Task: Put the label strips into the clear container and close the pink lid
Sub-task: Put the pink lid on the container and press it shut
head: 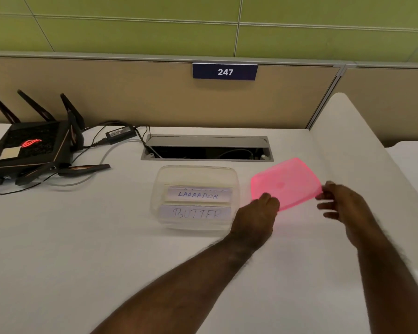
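Note:
The clear container [234, 189] stands open on the white table, mid-frame. Inside lie paper label strips: one reading LABRADOR [198, 195] and one reading BUTTER [196, 213], with another strip partly hidden behind them. The pink lid [287, 183] is just right of the container, tilted and lifted slightly off the table. My left hand [258, 213] grips the lid's near left corner. My right hand [340, 201] pinches its right edge with the fingertips.
A black router [27, 148] with antennas, a power brick [120, 135] and cables sit at the back left. An open cable hatch [206, 148] lies just behind the container. A raised white divider [352, 145] borders the table on the right.

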Demonstrator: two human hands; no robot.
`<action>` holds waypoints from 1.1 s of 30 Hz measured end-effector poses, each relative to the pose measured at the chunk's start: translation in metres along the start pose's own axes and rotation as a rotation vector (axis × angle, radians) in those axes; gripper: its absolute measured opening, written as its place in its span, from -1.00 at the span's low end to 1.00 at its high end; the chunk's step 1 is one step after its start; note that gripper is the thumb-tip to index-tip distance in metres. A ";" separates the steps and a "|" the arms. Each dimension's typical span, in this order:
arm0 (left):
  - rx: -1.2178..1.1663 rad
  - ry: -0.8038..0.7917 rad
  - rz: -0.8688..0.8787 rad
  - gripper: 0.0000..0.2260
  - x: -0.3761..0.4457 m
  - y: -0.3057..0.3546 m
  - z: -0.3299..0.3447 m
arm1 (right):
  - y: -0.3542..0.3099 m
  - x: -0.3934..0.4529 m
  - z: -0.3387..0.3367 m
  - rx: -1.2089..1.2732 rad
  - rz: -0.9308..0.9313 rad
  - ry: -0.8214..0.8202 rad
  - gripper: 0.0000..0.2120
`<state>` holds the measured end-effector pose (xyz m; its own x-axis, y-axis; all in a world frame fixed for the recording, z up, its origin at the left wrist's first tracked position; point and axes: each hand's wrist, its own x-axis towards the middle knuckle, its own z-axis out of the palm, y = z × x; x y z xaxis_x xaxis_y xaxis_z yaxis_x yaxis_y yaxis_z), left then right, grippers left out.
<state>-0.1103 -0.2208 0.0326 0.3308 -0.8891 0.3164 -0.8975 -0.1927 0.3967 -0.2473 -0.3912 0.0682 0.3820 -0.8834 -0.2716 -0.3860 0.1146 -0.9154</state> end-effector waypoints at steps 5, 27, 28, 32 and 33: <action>-0.490 0.162 -0.193 -0.95 0.011 -0.019 -0.064 | -0.022 0.003 0.022 -0.061 -0.145 0.108 -0.51; -0.304 0.214 -0.996 -0.70 -0.098 -0.188 -0.100 | -0.017 -0.015 0.214 -0.573 -0.047 -0.012 -0.29; -0.320 0.207 -0.991 -0.69 -0.097 -0.189 -0.099 | -0.017 -0.014 0.213 -0.575 -0.043 -0.015 -0.29; -0.449 0.103 -0.938 -0.54 -0.090 -0.197 -0.102 | -0.017 -0.009 0.212 -0.613 -0.057 -0.090 -0.28; -0.457 0.054 -0.905 -0.52 -0.088 -0.199 -0.102 | -0.018 -0.007 0.212 -0.616 -0.052 -0.114 -0.29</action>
<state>0.0691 -0.0618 0.0140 0.8537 -0.4662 -0.2321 -0.1100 -0.5970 0.7947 -0.0652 -0.2909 0.0231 0.4873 -0.8227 -0.2928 -0.7645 -0.2400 -0.5982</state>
